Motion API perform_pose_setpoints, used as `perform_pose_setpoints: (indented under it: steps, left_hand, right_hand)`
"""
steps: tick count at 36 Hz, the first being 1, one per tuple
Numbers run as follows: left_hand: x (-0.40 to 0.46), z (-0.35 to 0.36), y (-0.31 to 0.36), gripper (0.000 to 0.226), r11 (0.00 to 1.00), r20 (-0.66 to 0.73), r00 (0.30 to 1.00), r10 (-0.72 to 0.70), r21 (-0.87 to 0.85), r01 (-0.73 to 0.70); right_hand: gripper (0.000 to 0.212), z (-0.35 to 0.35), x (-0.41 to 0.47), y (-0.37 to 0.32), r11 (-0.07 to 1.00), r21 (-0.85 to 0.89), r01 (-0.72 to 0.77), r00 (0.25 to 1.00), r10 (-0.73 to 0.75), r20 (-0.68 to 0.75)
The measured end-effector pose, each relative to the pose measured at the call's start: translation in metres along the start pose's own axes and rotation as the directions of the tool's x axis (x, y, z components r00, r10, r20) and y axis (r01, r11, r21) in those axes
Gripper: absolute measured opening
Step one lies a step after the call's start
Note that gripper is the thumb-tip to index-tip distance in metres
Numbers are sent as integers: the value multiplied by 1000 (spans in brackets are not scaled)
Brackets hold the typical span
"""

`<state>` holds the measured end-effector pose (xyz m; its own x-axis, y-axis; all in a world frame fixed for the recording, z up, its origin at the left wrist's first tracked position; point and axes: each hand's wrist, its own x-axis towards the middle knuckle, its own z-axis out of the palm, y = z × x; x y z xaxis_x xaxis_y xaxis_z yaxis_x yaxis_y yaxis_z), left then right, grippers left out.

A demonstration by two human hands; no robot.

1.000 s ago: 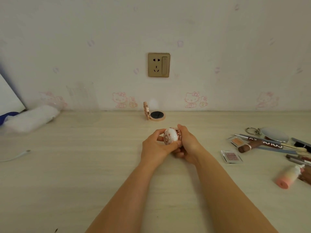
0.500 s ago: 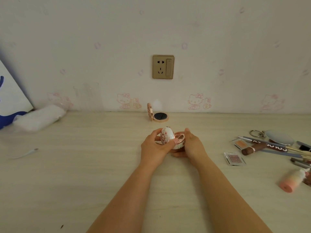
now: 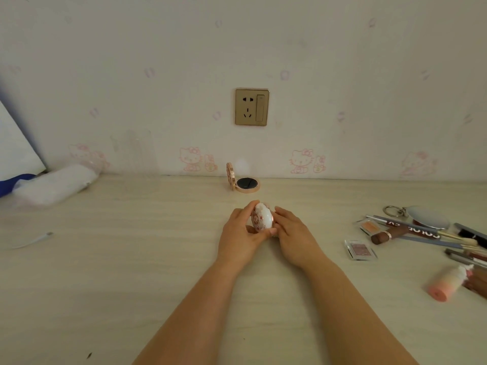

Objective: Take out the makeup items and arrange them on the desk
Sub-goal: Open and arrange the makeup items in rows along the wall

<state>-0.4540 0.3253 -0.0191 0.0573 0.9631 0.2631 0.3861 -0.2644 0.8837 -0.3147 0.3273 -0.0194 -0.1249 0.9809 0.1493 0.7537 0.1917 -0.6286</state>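
A small round white compact [image 3: 261, 217] with a red flower pattern is held upright over the middle of the pale wooden desk [image 3: 131, 272]. My left hand [image 3: 241, 233] grips it, with fingers above and thumb under it. My right hand [image 3: 290, 233] holds its right side, with fingers curled behind it. A second rose-gold compact [image 3: 243, 180] stands open by the wall. At the right lie loose makeup items: two small eyeshadow pans [image 3: 359, 249], a brown lipstick tube [image 3: 392, 234], a hand mirror [image 3: 428, 217], several brushes and pencils [image 3: 463, 243] and a pink bottle [image 3: 446, 284].
A gold wall socket [image 3: 251, 107] sits above the desk. A white plastic-wrapped bundle [image 3: 55, 184] and something blue and white [image 3: 13, 164] lie at the far left. A thin white cable [image 3: 31, 241] lies on the left of the desk.
The compact was opened slightly half a second ago; now its white lid faces me, turned more upright. Both hands stay around it in mid-desk. The view has tilted slightly.
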Motion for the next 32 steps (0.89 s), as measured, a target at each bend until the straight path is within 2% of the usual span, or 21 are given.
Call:
perform_pose_setpoints:
  steps: [4, 7, 10, 14, 23, 32]
  left_hand:
    - [-1, -1, 0, 58, 1000, 9, 1000, -5, -18, 5]
    - [1, -1, 0, 51, 1000, 7, 1000, -15, 5, 15]
    - [5, 0, 2, 45, 1000, 14, 1000, -9, 16, 8]
    - [12, 4, 4, 45, 999, 39, 999, 7, 36, -9]
    - [50, 29, 5, 46, 1000, 93, 996, -2, 20, 0]
    - [96, 45, -3, 46, 993, 177, 984, -2, 120, -20]
  right_hand:
    - [45, 4, -1, 0, 995, -92, 39, 999, -38, 10]
    - [48, 8, 0, 1, 968, -242, 68, 998, -70, 1]
    - [49, 8, 4, 3, 931, -332, 153, 988, -154, 23]
    - [46, 3, 11, 11, 938, -306, 161, 987, -148, 64]
    - [45, -12, 39, 36, 952, -290, 100, 995, -94, 35]
    - [44, -21, 79, 57, 951, -300, 71, 997, -73, 6]
